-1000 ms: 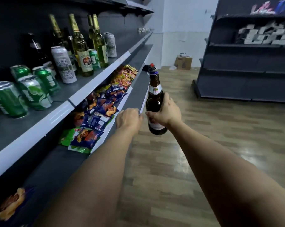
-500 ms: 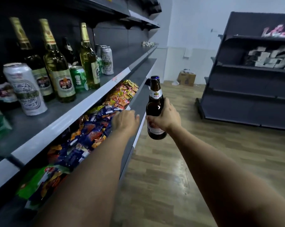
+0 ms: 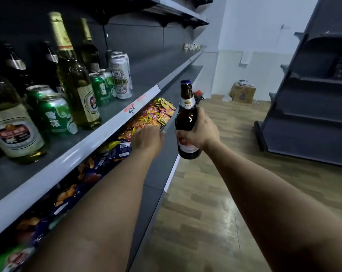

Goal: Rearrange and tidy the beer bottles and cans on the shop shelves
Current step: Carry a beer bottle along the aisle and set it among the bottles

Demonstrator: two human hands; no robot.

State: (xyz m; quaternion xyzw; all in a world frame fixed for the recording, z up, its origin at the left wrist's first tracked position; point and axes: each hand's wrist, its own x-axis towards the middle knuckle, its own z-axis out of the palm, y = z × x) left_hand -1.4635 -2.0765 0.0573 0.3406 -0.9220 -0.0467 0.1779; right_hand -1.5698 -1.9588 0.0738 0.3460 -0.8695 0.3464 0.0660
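So the person's moved up along the shelf since a second ago. Right hand has its fingers clamped round the brown bottle, upright out in the aisle. Left hand is empty, fingers loose. Probably about to shelve it.

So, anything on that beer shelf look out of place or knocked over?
Nothing is tipped or spilled. The beer shelf is jumbled, though: green cans mixed among tall bottles. The brown bottle is off the shelf, in the right hand.
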